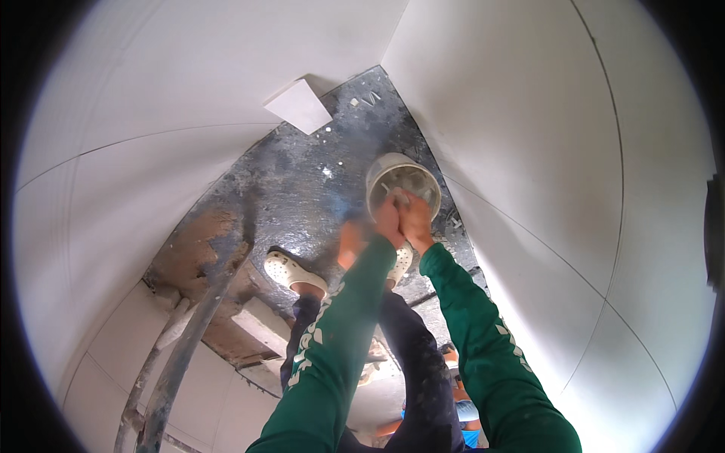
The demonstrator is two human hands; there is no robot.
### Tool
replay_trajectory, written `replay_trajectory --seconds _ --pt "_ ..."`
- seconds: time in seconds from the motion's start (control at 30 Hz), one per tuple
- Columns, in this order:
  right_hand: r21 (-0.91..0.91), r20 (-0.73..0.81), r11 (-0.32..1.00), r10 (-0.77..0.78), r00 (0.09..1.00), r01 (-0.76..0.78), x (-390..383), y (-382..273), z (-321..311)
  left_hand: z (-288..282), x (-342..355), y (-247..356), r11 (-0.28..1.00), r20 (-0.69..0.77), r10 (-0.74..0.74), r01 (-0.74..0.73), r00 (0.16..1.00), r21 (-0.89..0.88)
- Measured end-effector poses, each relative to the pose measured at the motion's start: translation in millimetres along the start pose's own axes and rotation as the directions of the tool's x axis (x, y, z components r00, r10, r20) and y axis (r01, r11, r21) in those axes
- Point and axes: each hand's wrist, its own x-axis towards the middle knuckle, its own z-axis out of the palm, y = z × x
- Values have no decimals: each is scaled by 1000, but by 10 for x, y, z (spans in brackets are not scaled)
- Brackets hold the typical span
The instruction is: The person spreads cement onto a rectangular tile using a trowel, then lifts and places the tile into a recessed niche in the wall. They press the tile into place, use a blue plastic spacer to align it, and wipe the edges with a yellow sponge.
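Observation:
A round grey-white bucket [384, 167] stands on the dark floor near the right wall, its inside murky grey. Over its near rim, my left hand [387, 221] and my right hand [415, 217] come close together, with fingers closed. Something pale grey [398, 196] shows at the fingertips, too smeared to name. Both forearms are in green sleeves. Beside my left sleeve is a blurred skin-coloured patch [350, 243] that I cannot make out.
White panelled walls [521, 113] meet in the far corner. A white board offcut [300, 107] leans against the left wall. My pale clog [291, 270] is on the floor. A dirty metal frame [189, 343] and pale slabs [260, 325] lie at lower left. Someone in blue [470, 426] shows behind me.

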Motion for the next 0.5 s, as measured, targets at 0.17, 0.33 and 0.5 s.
replay_trajectory --seconds 0.17,0.33,0.5 --pt "-393 201 912 208 957 -115 271 -118 97 -28 -719 90 856 5 286 -258 958 448" --pt "-498 191 834 -164 968 239 651 856 440 95 -1100 208 636 187 398 -417 898 649" --pt "110 16 984 -140 990 138 309 322 221 7 -1082 204 762 12 331 -275 944 586"
